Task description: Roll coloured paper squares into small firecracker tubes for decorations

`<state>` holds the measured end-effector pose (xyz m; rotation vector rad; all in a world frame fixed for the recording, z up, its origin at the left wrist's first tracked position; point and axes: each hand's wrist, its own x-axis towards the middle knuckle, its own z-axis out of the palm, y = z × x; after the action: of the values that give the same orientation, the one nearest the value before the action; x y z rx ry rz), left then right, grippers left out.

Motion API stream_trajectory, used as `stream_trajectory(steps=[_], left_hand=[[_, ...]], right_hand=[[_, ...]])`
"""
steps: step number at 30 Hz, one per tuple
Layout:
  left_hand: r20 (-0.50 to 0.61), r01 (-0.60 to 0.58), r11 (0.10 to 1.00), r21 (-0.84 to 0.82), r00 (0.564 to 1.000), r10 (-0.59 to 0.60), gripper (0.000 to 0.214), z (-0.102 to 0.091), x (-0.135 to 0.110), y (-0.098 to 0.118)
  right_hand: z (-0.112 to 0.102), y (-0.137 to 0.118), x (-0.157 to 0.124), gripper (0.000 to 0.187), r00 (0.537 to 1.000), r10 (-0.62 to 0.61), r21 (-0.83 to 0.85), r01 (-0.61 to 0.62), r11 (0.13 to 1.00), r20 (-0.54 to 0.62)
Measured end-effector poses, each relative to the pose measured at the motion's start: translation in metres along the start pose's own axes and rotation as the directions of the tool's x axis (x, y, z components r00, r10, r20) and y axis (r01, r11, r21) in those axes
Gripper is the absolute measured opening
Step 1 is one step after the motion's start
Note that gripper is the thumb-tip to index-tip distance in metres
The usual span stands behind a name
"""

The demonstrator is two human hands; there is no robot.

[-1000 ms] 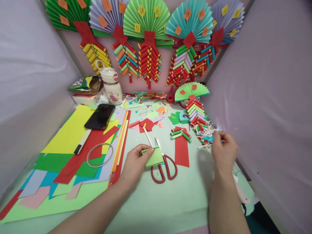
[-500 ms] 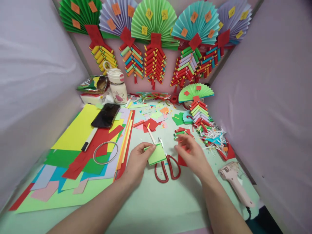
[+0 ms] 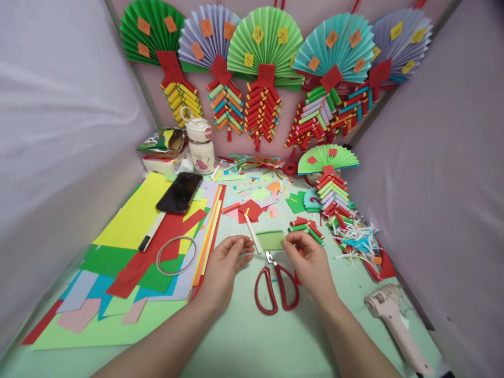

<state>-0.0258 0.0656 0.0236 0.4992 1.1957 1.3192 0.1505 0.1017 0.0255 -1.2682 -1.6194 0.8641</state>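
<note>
A small light green paper rectangle (image 3: 270, 240) lies between my two hands, just above the red-handled scissors (image 3: 276, 286). My right hand (image 3: 311, 261) pinches the paper's right edge with thumb and fingertips. My left hand (image 3: 224, 268) has its fingers curled, their tips at the lower end of a thin white stick (image 3: 252, 236) next to the paper's left edge. Whether the left fingers grip the stick or the paper I cannot tell. A few rolled paper tubes in red and green (image 3: 306, 227) lie just right of the paper.
Stacked coloured paper sheets (image 3: 129, 252), a wire ring (image 3: 177, 255), a marker (image 3: 151, 232) and a black phone (image 3: 179, 192) lie left. A white glue gun (image 3: 394, 320) lies at right. Paper scraps (image 3: 354, 236), a cup (image 3: 200, 144) and paper fans (image 3: 264, 44) with firecracker strings fill the back.
My right hand came from the scrap pile at right to the green paper's right edge. The paper went from my left hand's pinch to lying between both hands. The view tilted downward.
</note>
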Motion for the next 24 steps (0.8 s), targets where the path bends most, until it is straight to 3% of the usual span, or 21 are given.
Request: stream_trajectory(steps=[2,5,8,11,17,20,22,24], left_hand=[[0.046,0.067,0.997,-0.026,0.997,-0.065,0.032,0.001,-0.002,0.000],[0.166,0.150,0.986,-0.069,0.977,-0.137,0.037,0.005,-0.006,0.001],[0.190,0.129,0.990,-0.064,0.975,-0.115,0.032,0.007,-0.008,0.001],[0.149,0.113,0.993,-0.044,0.983,-0.105,0.030,0.006,-0.006,0.002],[0.112,0.085,0.993,-0.080,0.991,-0.076,0.028,0.004,-0.004,0.003],[0.139,0.076,0.994,-0.077,0.988,-0.065,0.025,0.005,-0.005,0.002],[0.164,0.072,0.996,-0.061,0.985,-0.061,0.023,0.006,-0.007,-0.001],[0.183,0.068,0.997,-0.019,0.981,-0.064,0.020,0.007,-0.009,-0.003]], right_hand=[[0.001,-0.001,-0.005,0.005,0.963,-0.256,-0.166,0.240,0.957,-0.081],[0.005,-0.003,-0.015,0.022,0.843,-0.538,-0.314,0.515,0.798,0.016],[0.010,-0.003,-0.024,0.031,0.782,-0.610,-0.326,0.613,0.720,0.124],[0.014,-0.003,-0.028,0.030,0.803,-0.575,-0.310,0.593,0.743,0.157],[0.015,-0.003,-0.027,0.024,0.926,-0.378,-0.159,0.374,0.913,0.010],[0.015,-0.002,-0.026,0.022,0.996,-0.091,0.056,0.091,0.994,-0.006],[0.015,0.000,-0.024,0.025,0.983,0.140,0.254,-0.166,0.953,0.117],[0.014,0.001,-0.022,0.024,0.926,0.275,0.388,-0.360,0.848,0.259]])
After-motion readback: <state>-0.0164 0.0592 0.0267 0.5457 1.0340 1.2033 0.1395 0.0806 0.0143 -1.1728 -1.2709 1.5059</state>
